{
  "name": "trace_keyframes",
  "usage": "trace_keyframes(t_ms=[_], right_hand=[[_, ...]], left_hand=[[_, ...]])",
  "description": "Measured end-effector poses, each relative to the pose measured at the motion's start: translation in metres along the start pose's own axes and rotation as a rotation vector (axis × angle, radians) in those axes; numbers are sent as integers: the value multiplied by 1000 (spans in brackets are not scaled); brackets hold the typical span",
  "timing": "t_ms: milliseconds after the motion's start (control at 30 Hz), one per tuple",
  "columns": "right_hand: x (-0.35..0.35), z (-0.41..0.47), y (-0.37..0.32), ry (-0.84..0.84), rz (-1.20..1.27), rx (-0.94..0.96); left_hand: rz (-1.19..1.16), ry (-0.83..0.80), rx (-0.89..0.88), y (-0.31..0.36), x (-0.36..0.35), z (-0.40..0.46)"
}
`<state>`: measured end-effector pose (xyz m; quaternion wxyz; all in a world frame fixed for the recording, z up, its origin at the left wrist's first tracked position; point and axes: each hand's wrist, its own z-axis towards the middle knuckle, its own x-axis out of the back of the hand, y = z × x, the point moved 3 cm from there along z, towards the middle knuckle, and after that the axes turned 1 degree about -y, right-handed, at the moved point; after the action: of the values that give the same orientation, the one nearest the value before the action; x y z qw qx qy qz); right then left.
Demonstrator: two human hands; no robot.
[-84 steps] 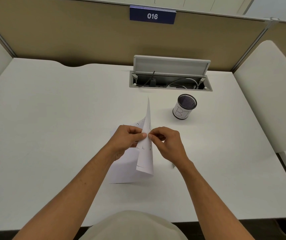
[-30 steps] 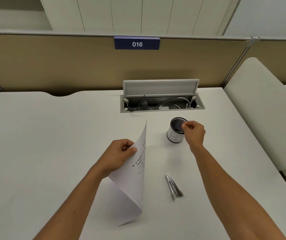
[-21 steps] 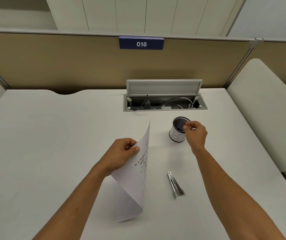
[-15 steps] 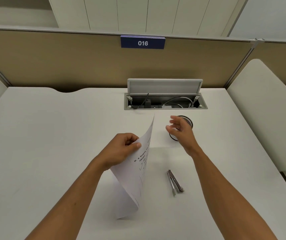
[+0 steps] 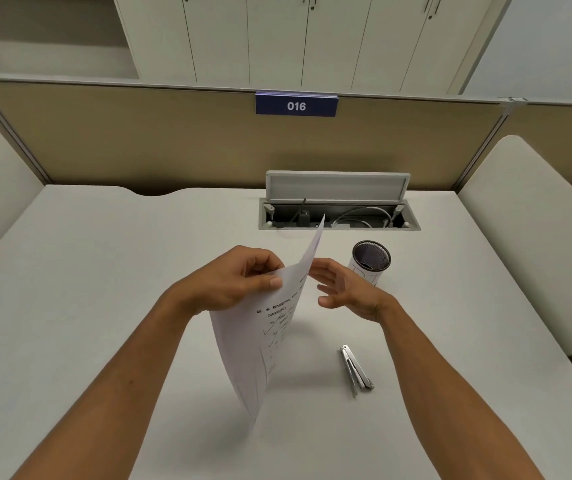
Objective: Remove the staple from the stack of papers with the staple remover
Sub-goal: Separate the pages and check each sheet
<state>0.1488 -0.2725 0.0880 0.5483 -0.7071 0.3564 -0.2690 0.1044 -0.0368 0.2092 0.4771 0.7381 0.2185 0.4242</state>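
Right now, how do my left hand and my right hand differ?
The left hand is closed, pinching the stack of papers and holding it up on edge; the right hand is open, fingers spread, holding nothing. The left hand sits left of the sheets, the right hand just right of them, in front of the mesh cup. Both hover above the desk, away from the staple remover.

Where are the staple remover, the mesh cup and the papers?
staple remover (image 5: 355, 370): head view, middle of its metal arms.
mesh cup (image 5: 371, 259): head view, dark mesh inside.
papers (image 5: 270, 327): head view, printed face.
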Motion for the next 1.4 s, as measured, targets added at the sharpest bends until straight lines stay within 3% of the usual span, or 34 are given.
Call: trace_keyframes(t_ms=[100, 267, 567, 767, 1133, 1300, 1400], right_hand=[[3, -1, -11, 32, 11, 11], [-3, -5, -34, -60, -10, 23], [5, -30, -30, 76, 66, 38], [6, -44, -21, 80, 78, 39], [-5, -50, -15, 381, 45, 150], [-9, -55, -16, 411, 99, 210], [-9, -58, -18, 434, 140, 243]], left_hand=[[30, -31, -29, 10, 10, -5], [65, -55, -105, 25, 24, -10], [264, 186, -52, 13, 29, -5], [333, 243, -18, 6, 23, 1], [365, 358, -64, 3, 30, -6], [146, 530, -131, -12, 53, -29], [-303, 547, -168, -35, 56, -33]])
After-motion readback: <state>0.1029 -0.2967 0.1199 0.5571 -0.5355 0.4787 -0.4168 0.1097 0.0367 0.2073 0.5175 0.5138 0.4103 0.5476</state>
